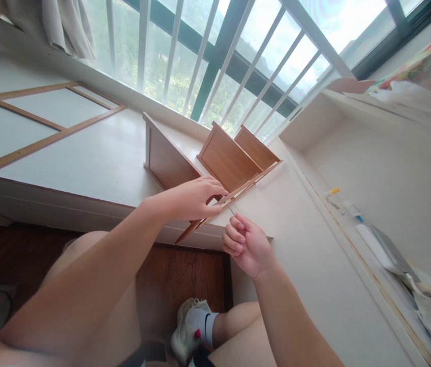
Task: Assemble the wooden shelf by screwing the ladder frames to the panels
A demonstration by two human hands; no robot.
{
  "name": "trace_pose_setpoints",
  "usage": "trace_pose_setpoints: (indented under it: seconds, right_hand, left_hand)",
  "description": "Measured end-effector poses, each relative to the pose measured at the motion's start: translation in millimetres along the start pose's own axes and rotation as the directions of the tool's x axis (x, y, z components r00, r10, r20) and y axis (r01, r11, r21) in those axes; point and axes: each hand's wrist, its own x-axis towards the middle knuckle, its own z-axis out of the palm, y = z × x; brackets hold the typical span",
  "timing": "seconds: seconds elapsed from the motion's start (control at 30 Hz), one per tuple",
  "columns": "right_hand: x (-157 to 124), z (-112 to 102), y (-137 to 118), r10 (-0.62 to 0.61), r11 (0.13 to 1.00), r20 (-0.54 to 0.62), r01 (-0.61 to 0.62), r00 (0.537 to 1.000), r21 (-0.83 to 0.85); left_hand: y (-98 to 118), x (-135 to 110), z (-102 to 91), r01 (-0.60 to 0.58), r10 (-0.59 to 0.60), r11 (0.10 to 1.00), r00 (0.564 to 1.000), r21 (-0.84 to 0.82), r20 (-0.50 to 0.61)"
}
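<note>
A brown wooden shelf unit (230, 155) lies partly assembled on the white window ledge, its shelf boards standing up from a narrow side frame. My left hand (196, 198) reaches in from the left, fingers and thumb closed around a slim wooden rail of that frame. Just below and to the right, my right hand (249, 243) is curled around a thin metal rod (232, 209). The rod's tip points up toward the rail near my left fingertips. Its handle end is hidden in my fist, so its exact kind is unclear.
A wooden ladder-like frame (62, 130) lies flat on the ledge (119, 148) at left. White bars (200, 56) guard the window behind. To the right, a white cabinet recess (353, 153) holds a yellow-capped item (333, 192) and a grey flat object (391, 247).
</note>
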Motion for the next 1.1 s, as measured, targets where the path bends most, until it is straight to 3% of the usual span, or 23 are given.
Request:
trace_pose_setpoints:
  seconds: [0.1,0.23,0.5,0.7,0.77,1.1]
  right_hand:
    - [2.7,-0.6,8.4,-0.222,0.954,-0.135,0.186,0.966,-0.234]
    - [7.0,-2.6,17.4,-0.453,0.743,-0.158,0.274,0.877,-0.611]
    - [7.5,-5.1,18.6,-0.637,0.361,-0.09,0.193,0.766,-0.912]
    - [7.2,-8.9,14.1,-0.706,-0.067,0.065,0.024,0.705,-0.997]
    - [8.3,-11.5,13.8,-0.722,-0.167,0.105,-0.025,0.684,-0.986]
    - [11.8,-17.2,21.2,-0.72,-0.237,0.163,-0.019,0.674,-0.971]
  left_hand:
    - [-0.4,-0.1,-0.7,-0.007,0.007,1.0,1.0,0.001,0.012]
    - [-0.7,-0.4,-1.6,0.0,0.0,1.0,1.0,0.0,0.016]
    - [-2.5,-0.9,0.2,0.008,-0.008,1.0,1.0,-0.008,0.018]
    - [-2.7,-1.2,-0.1,0.006,-0.006,1.0,1.0,-0.017,0.02]
    - [-2.8,-1.1,0.2,0.005,-0.004,1.0,1.0,-0.017,0.017]
    - [-3.2,-0.6,0.4,-0.001,0.001,1.0,1.0,-0.028,0.016]
